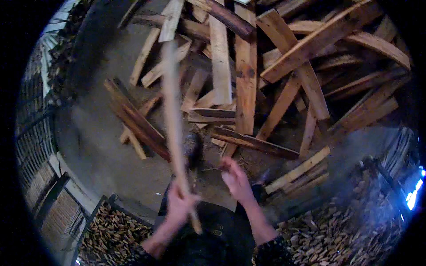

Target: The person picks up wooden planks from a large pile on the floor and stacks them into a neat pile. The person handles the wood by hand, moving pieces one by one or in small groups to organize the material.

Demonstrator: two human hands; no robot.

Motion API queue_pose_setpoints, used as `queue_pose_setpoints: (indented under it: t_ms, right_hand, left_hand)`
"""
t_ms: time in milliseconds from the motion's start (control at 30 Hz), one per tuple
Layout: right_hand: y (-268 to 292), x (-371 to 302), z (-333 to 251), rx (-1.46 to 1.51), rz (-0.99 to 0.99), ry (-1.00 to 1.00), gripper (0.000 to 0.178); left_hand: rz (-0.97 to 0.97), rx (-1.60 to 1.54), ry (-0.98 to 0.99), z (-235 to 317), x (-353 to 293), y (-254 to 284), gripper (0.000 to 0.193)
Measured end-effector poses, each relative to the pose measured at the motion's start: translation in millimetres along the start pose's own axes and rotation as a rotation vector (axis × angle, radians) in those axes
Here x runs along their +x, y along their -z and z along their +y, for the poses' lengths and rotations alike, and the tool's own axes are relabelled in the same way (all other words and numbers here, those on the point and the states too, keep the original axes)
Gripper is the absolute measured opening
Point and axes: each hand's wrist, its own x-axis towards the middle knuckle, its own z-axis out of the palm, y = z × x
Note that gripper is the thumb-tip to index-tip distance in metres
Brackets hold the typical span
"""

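A: What is the left grip (179, 203) doing?

B: It is wrapped around a long pale stick (174, 137), close to the stick's low end.

A: Which way does the stick go?

B: Most of it goes up from the left grip to 12 o'clock. A short bit pokes out at 5 o'clock, in front of the dark clothes (213, 246). The top part looks blurry.

A: And the right grip (236, 181)?

B: It is at 2 o'clock from the left grip. It is loose and fairly wide, with the fingers a bit bent. The stick is near it, at 9 o'clock, but they are apart.

A: Where is the big wood pile (245, 91)?

B: At 1 o'clock from the left grip. The planks lie every which way on the floor (95, 128), some on top of others.

A: What is at 11 o'clock from the left grip?

B: A red-brown plank (140, 122), lying at a slant.

A: Any small bits?

B: Yes, 2 heaps. The left heap (111, 228) is at 8 o'clock from the left grip. The right heap (337, 221) is at 4 o'clock from the right grip.
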Motion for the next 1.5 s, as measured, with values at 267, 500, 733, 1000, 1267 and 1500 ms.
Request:
queue_pose_setpoints:
  t_ms: [267,500,733,1000,1267,1500]
  right_hand:
    - [91.8,75.6,26.8,-0.109,0.584,-0.110,0.041]
    - [84.6,137.0,-7.3,-0.056,0.140,-0.028,0.043]
    - [43.5,29.7,-62.6,0.100,0.213,-0.286,0.044]
    - [40.5,-81.5,-11.3,0.204,0.206,-0.457,0.040]
    - [22.0,-140.9,-33.0,0.322,0.062,-0.658,0.038]
    - [43.1,-202.8,8.5,0.205,0.253,-0.796,0.037]
  left_hand:
    - [0.540,0.482,-0.497,-60.4,79.0,110.9,0.028]
    - [0.412,-0.121,-0.310,-59.3,67.5,75.1,0.061]
    - [0.392,-0.199,-0.271,-60.7,63.9,56.8,0.048]
    - [0.497,-0.176,-0.269,-40.8,64.0,67.0,0.039]
    - [0.720,0.261,-0.543,-95.1,112.6,188.2,0.040]
    - [-0.097,-0.117,-0.166,4.8,78.0,29.6,0.048]
